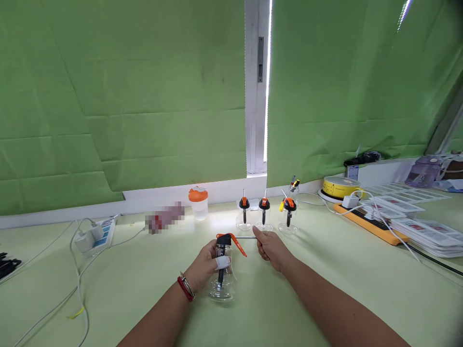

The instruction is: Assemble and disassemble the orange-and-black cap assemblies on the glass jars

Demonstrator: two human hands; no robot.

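Note:
My left hand [208, 267], with white tape around a finger, is wrapped around a small clear jar [221, 291]. The jar stands upright, with a black cap [224, 239] and a dark shaft running down inside it. An orange strap [238, 246] hangs off the cap to the right. From the cap a thin metal rod [246, 237] reaches sideways, and my right hand [269, 246] pinches its far end. Behind my hands stand similar clear jars with black and orange tops: one on the left [244, 207], one in the middle [265, 207] and one on the right [289, 209].
At the back stands an orange-lidded cup [198, 205]. White cables and a power strip [103, 238] lie left. Right are an orange power strip [372, 225], stacked printed sheets [430, 236], a yellow round tin [340, 187] and a purple bottle [423, 171].

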